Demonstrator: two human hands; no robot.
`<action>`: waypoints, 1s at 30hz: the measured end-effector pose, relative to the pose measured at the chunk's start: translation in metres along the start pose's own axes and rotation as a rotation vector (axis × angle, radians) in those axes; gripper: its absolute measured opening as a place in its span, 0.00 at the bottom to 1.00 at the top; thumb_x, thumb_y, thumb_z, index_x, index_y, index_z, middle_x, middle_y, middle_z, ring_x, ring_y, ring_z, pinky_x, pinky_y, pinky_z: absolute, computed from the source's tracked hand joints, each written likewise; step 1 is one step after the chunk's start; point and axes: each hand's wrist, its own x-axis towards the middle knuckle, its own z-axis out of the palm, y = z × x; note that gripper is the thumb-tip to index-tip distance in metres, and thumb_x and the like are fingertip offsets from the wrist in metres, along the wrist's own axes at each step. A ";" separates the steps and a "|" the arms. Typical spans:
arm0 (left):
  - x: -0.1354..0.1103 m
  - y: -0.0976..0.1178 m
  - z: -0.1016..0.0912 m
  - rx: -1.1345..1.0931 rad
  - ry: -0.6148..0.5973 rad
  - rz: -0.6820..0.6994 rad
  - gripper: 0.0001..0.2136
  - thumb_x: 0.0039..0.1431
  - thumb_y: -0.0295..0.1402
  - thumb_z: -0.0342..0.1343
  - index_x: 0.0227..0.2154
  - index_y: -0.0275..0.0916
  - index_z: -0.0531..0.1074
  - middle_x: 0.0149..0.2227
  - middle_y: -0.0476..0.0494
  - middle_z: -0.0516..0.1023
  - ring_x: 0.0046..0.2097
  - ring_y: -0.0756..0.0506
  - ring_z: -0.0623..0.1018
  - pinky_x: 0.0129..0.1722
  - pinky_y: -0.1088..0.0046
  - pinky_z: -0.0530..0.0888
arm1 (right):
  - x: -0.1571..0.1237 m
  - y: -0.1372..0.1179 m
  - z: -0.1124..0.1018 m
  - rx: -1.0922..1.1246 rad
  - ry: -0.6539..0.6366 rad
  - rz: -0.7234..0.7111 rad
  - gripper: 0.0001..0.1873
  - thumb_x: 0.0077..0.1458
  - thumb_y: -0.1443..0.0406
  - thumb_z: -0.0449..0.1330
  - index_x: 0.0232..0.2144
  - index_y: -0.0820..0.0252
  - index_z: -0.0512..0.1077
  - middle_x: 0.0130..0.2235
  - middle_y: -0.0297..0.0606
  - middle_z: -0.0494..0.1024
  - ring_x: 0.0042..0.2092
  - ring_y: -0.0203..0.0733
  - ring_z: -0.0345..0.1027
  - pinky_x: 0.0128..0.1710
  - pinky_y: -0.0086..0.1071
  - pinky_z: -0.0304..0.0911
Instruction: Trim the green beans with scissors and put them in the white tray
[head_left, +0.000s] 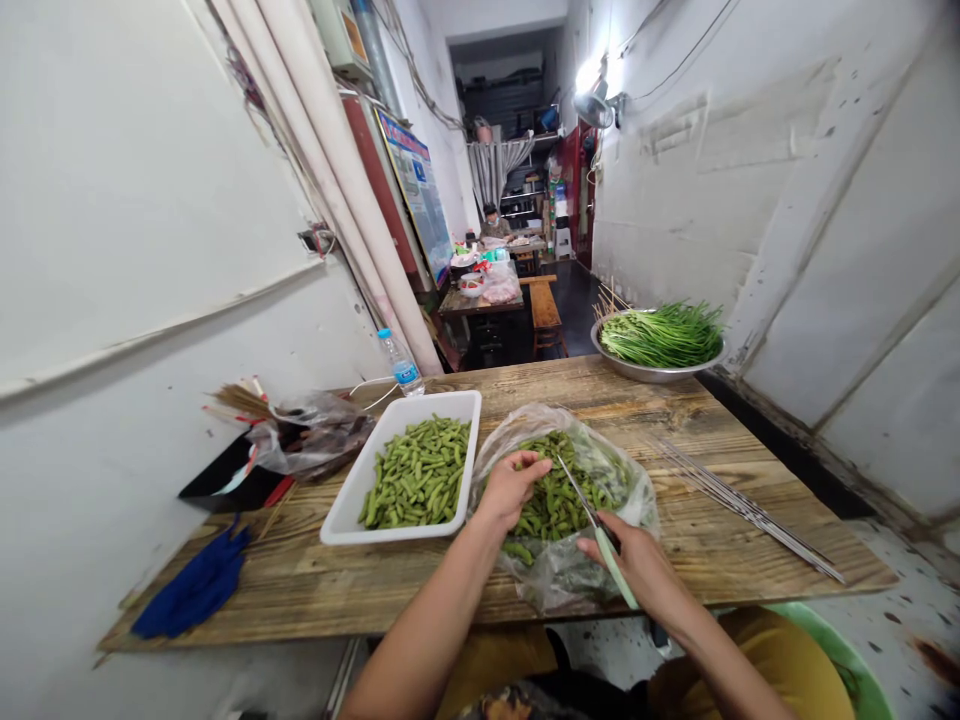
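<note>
My right hand (637,565) grips a pair of scissors (613,568) with pale green handles, its narrow blades pointing up and away. Just left of the blade tips, my left hand (516,488) is closed in a pinch; whatever lies between its fingertips is too small to make out. Both hands are over a clear plastic bag (637,490), spread wide on the table and holding green soybean pods (551,515). Left of the bag stands a white plastic tray (330,528) with many more pods (420,475) in it.
The wooden table (315,590) also bears metal skewers (757,515), a metal bowl (660,374) of green chives, a water bottle (403,370), a blue glove (193,590) and a black box (217,485) beside a plastic bag. Further back, a person (495,225) sits at another table.
</note>
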 end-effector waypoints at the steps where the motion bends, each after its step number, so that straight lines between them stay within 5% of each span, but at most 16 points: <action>1: 0.000 0.001 0.000 -0.128 -0.031 -0.063 0.16 0.35 0.34 0.67 0.25 0.35 0.66 0.18 0.58 0.61 0.16 0.60 0.55 0.15 0.82 0.51 | -0.001 -0.003 -0.001 0.054 -0.024 0.003 0.19 0.54 0.55 0.52 0.44 0.59 0.68 0.36 0.41 0.78 0.38 0.47 0.72 0.37 0.32 0.63; 5: -0.003 0.004 0.005 -0.471 -0.052 -0.199 0.18 0.33 0.28 0.68 0.23 0.35 0.62 0.20 0.57 0.63 0.20 0.59 0.64 0.14 0.86 0.50 | -0.008 -0.014 -0.002 0.139 -0.029 0.014 0.22 0.55 0.52 0.51 0.45 0.60 0.66 0.38 0.41 0.76 0.39 0.45 0.70 0.40 0.34 0.62; 9: -0.009 0.004 0.015 -0.566 -0.029 -0.198 0.17 0.34 0.26 0.68 0.23 0.35 0.62 0.21 0.55 0.65 0.23 0.58 0.68 0.12 0.87 0.50 | -0.010 -0.022 -0.002 0.128 0.015 0.015 0.23 0.55 0.52 0.51 0.47 0.59 0.65 0.38 0.42 0.76 0.40 0.46 0.69 0.42 0.35 0.61; 21: -0.024 -0.004 0.026 -0.523 -0.008 -0.124 0.20 0.32 0.28 0.69 0.22 0.36 0.59 0.19 0.54 0.66 0.22 0.57 0.68 0.13 0.87 0.50 | -0.008 -0.030 -0.003 0.217 -0.008 -0.001 0.21 0.56 0.52 0.50 0.45 0.60 0.66 0.33 0.37 0.76 0.34 0.41 0.69 0.36 0.30 0.62; 30: -0.030 -0.016 0.014 -0.387 0.045 -0.059 0.20 0.33 0.32 0.68 0.20 0.37 0.58 0.18 0.53 0.67 0.19 0.57 0.65 0.14 0.84 0.50 | -0.004 -0.024 0.008 0.228 -0.014 0.040 0.20 0.53 0.49 0.52 0.28 0.59 0.69 0.19 0.31 0.69 0.24 0.37 0.64 0.23 0.26 0.59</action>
